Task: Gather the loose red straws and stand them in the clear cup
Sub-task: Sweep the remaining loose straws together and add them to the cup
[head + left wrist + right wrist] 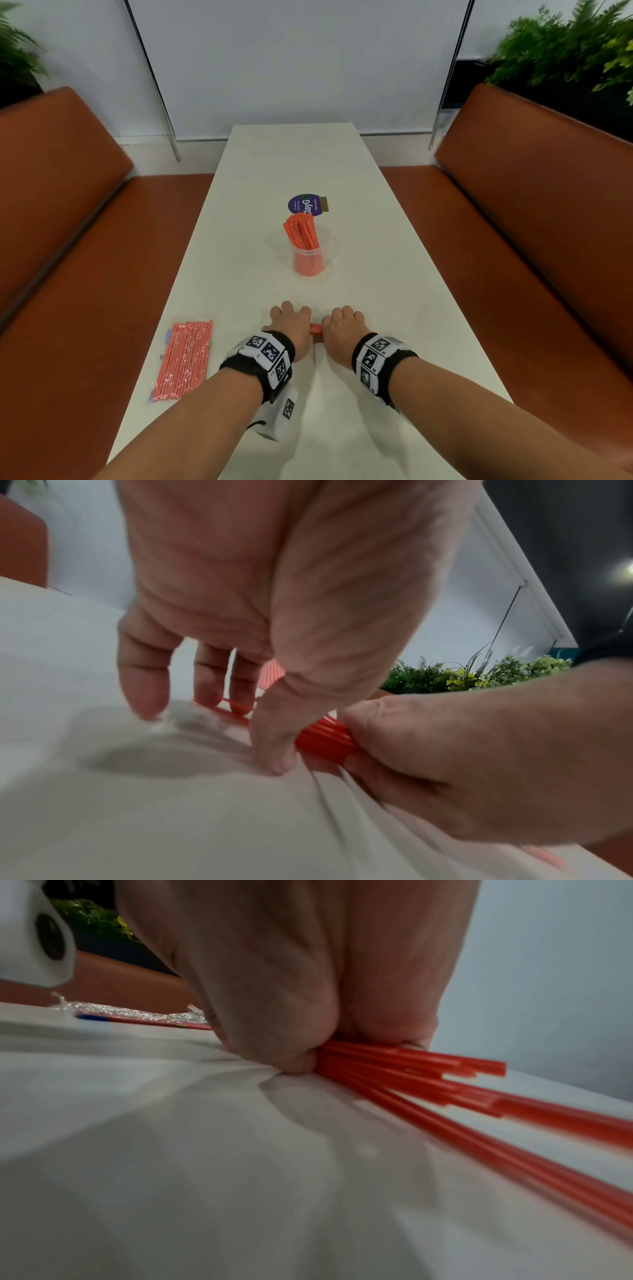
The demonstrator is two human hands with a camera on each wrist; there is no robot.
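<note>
A clear cup (pixel 310 262) stands mid-table with several red straws (pixel 301 234) upright in it. Nearer to me, both hands meet over a loose bundle of red straws (pixel 315 329) lying on the white table (pixel 394 308). My left hand (pixel 291 318) arches over one end, its thumb (pixel 274 748) on the near side and its fingers (pixel 240 693) on the far side of the bundle (pixel 323 737). My right hand (pixel 342 323) grips the other part. In the right wrist view the straws (pixel 428 1069) fan out unevenly from its thumb (pixel 291 1058) across the tabletop.
A clear plastic pack of red straws (pixel 185 359) lies near the table's left edge. A round purple label (pixel 306 205) sits beyond the cup. Brown bench seats (pixel 68 240) flank the table, with green plants (pixel 575 51) behind and a white wall at the far end.
</note>
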